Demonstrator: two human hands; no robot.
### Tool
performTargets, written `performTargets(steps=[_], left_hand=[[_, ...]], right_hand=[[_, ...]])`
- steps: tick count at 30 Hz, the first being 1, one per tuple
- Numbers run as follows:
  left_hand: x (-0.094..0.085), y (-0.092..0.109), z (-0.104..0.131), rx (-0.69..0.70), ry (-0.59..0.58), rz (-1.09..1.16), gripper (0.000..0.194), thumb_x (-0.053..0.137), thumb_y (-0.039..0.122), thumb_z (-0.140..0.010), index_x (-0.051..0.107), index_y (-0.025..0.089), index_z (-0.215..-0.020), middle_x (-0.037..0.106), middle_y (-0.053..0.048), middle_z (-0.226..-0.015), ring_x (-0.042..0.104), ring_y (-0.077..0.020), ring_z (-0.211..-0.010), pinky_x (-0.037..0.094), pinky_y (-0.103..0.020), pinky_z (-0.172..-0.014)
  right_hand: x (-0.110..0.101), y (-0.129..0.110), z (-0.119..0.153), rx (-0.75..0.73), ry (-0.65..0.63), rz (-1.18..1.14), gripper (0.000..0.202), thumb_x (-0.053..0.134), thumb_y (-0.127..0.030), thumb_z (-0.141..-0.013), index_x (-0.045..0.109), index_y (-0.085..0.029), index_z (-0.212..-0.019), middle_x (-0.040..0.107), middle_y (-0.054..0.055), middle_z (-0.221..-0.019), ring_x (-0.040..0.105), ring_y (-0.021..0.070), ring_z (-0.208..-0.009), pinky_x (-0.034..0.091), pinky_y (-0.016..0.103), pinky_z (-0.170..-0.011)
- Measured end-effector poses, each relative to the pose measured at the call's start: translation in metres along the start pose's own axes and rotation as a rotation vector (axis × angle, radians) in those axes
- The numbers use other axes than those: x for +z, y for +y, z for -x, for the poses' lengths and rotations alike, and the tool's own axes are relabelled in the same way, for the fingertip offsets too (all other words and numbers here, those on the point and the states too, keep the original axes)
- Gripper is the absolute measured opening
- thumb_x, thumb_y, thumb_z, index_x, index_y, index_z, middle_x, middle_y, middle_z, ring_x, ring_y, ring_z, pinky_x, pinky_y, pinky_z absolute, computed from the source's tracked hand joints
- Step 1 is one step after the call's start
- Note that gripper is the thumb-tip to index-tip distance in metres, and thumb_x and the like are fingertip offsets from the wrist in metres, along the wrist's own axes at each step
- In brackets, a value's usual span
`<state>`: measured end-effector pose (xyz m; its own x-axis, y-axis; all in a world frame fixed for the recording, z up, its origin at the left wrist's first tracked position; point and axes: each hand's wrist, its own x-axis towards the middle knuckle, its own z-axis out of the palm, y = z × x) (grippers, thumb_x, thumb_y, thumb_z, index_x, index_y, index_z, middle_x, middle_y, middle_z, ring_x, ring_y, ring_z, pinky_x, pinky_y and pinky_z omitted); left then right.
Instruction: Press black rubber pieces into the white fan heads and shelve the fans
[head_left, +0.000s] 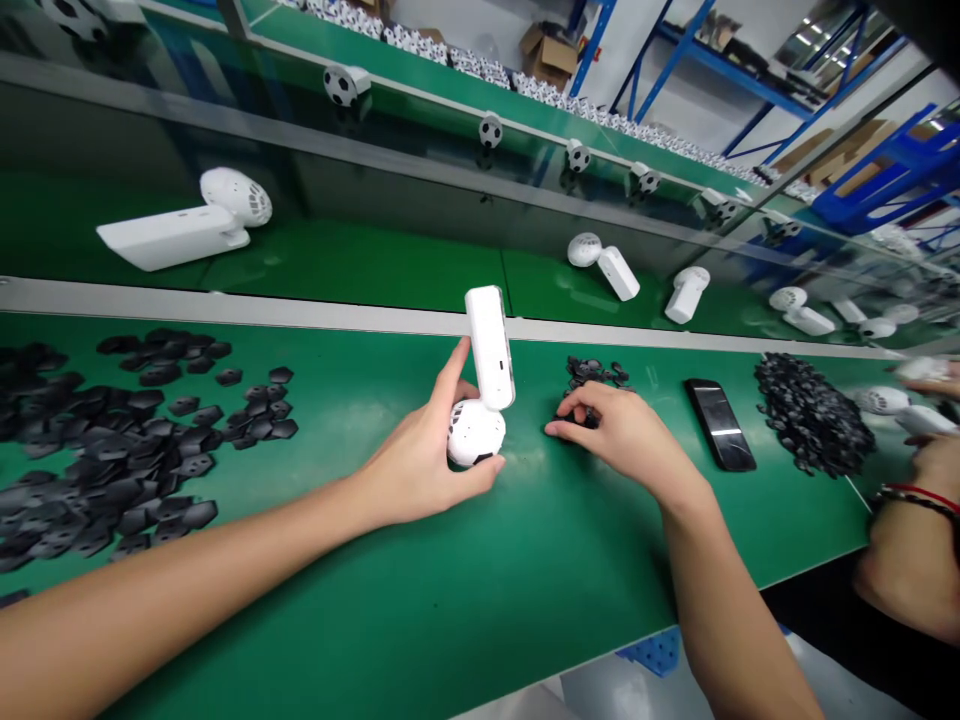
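My left hand [431,450] is wrapped round the round head of a white device [491,345], whose rectangular arm stands upright above the ball. The ball shows small holes and a black patch at its lower edge. To the right, my right hand [611,430] has its thumb and fingertips close together at a small pile of black pieces [592,370]. What lies between those fingertips is too small to make out.
Black pentagonal pieces [97,450] spread over the left of the green table [450,620]. At right are a black phone [720,425], a dark heap [814,415] and another person's hands [937,450]. White devices [180,235] lie on the green surface behind.
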<state>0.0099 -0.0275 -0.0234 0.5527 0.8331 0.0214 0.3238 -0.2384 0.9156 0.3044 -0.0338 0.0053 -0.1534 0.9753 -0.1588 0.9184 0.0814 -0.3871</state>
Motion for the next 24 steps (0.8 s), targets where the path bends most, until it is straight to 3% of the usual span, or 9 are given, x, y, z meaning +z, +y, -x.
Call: performTargets(steps=[2, 5, 7, 10, 15, 20, 24], left_hand=[[-0.001, 0.001, -0.001, -0.012, -0.004, 0.011, 0.111, 0.075, 0.038, -0.090, -0.002, 0.029, -0.169, 0.054, -0.015, -0.145, 0.065, -0.0237, -0.104, 0.054, -0.038, -0.090], [-0.003, 0.002, -0.002, -0.015, -0.009, 0.049, 0.080, 0.072, 0.035, -0.091, 0.030, 0.024, -0.158, 0.057, -0.013, -0.141, 0.063, -0.0259, -0.112, 0.053, -0.039, -0.095], [-0.003, 0.002, -0.002, -0.025, 0.012, 0.044, 0.067, 0.072, 0.035, -0.091, 0.041, 0.022, -0.150, 0.059, -0.012, -0.136, 0.062, -0.0265, -0.113, 0.053, -0.039, -0.094], [-0.001, -0.001, -0.002, -0.021, 0.074, -0.011, 0.063, 0.073, 0.039, -0.092, 0.043, 0.021, -0.144, 0.060, -0.011, -0.132, 0.062, -0.0267, -0.112, 0.052, -0.040, -0.094], [0.005, -0.004, -0.001, 0.069, 0.092, -0.093, 0.055, 0.072, 0.045, -0.094, 0.046, 0.022, -0.137, 0.065, -0.010, -0.123, 0.065, -0.0256, -0.106, 0.052, -0.036, -0.088], [0.007, -0.005, 0.001, 0.090, 0.034, -0.110, 0.053, 0.071, 0.041, -0.095, 0.046, 0.026, -0.139, 0.068, -0.007, -0.120, 0.066, -0.0240, -0.101, 0.051, -0.035, -0.082], [0.008, -0.004, 0.003, 0.112, 0.026, -0.087, 0.055, 0.069, 0.037, -0.093, 0.046, 0.024, -0.142, 0.065, -0.010, -0.128, 0.066, -0.0244, -0.105, 0.052, -0.037, -0.084]], right_hand=[[0.001, -0.001, -0.001, 0.020, -0.009, 0.004, 0.026, 0.079, -0.050, -0.090, 0.076, -0.024, -0.095, 0.072, 0.003, -0.094, 0.066, 0.0203, -0.083, 0.046, 0.035, -0.074], [0.000, 0.001, -0.002, 0.009, -0.016, -0.011, 0.022, 0.074, -0.046, -0.093, 0.079, -0.024, -0.094, 0.073, 0.003, -0.093, 0.066, 0.0201, -0.081, 0.047, 0.035, -0.074], [0.000, -0.001, 0.000, -0.018, 0.030, -0.045, 0.021, 0.071, -0.041, -0.095, 0.080, -0.023, -0.091, 0.075, 0.005, -0.091, 0.066, 0.0198, -0.077, 0.049, 0.036, -0.073], [0.003, -0.011, 0.004, 0.013, 0.072, -0.346, 0.022, 0.073, -0.041, -0.094, 0.081, -0.020, -0.092, 0.077, 0.006, -0.086, 0.071, 0.0204, -0.074, 0.055, 0.034, -0.070], [0.017, -0.045, 0.013, 0.057, -0.114, -0.991, 0.026, 0.085, -0.038, -0.086, 0.076, -0.016, -0.093, 0.079, 0.009, -0.085, 0.078, 0.0224, -0.080, 0.064, 0.032, -0.073], [0.033, -0.065, 0.014, -0.007, -0.119, -1.138, 0.021, 0.088, -0.029, -0.083, 0.073, -0.015, -0.087, 0.075, 0.003, -0.074, 0.070, 0.0122, -0.063, 0.059, 0.022, -0.064], [0.040, -0.068, 0.013, 0.039, -0.131, -1.171, 0.022, 0.090, -0.027, -0.080, 0.072, -0.016, -0.086, 0.076, 0.003, -0.076, 0.072, 0.0142, -0.067, 0.061, 0.024, -0.067]])
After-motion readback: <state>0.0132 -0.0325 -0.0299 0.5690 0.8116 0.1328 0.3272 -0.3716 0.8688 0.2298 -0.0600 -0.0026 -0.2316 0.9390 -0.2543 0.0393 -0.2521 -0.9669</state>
